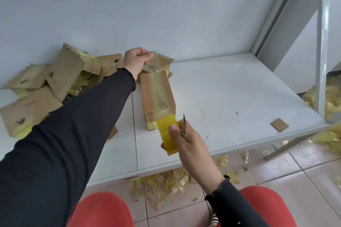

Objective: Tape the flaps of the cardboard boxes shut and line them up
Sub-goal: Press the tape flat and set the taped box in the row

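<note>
Box (157,96) lies lengthwise mid-table (230,86), between both hands. Left hand (135,60) at its far end, fingers curled, pinching the tape strip. Right hand (186,138) just past the near end, gripping roll (168,133) and blade (184,127).

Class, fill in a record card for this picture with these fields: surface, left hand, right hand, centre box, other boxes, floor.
surface: white table
left hand: left hand reaches to the far end of the centre box, fingers curled at its open flap
right hand: right hand holds a yellow tape roll and a small blade
centre box: long cardboard box lying flat, tape along its top seam
other boxes: loose pile of boxes on the left
floor: yellow tape scraps on the tiles
</note>
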Demonstrator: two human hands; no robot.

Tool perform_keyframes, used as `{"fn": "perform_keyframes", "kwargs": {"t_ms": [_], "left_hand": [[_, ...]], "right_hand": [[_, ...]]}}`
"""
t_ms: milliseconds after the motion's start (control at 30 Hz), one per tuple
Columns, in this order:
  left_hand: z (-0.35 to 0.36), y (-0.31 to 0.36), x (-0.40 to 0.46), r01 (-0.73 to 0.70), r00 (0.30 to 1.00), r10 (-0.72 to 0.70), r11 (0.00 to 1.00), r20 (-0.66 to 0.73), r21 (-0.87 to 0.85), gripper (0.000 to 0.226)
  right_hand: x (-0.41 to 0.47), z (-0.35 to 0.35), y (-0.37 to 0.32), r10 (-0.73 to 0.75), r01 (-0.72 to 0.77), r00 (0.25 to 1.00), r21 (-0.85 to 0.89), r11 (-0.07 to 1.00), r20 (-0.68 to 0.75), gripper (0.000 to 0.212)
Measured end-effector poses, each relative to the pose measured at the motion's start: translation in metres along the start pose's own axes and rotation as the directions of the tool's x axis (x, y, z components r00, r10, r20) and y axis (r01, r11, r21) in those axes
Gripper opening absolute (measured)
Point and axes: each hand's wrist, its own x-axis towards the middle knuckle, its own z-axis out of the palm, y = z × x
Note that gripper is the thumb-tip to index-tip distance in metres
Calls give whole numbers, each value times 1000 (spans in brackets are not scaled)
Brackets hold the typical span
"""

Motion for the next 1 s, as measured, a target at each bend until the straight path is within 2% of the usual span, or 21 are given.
{"fn": "perform_keyframes", "kwargs": {"t_ms": [367,467,633,767,900,1000], "left_hand": [[9,-53,14,119,993,-119,992,3,33,13],[4,-53,14,218,975,-221,972,28,90,14],[-15,-57,5,389,895,-423,895,141,217,15],[-24,-75,-11,556,789,-579,815,207,160,27],[-24,-71,-13,629,708,-643,762,292,153,41],[-21,-62,-14,628,681,-650,755,337,188,39]], "right_hand": [[21,5,21,141,-141,990,-3,990,10,21],[23,3,23,148,-147,989,-53,988,16,25],[3,-17,34,172,-169,984,-69,983,46,32],[-8,-31,45,163,-153,984,-130,980,70,35],[1,-33,52,188,-180,973,-69,981,136,35],[6,-32,57,187,-181,970,-53,982,156,34]]}}
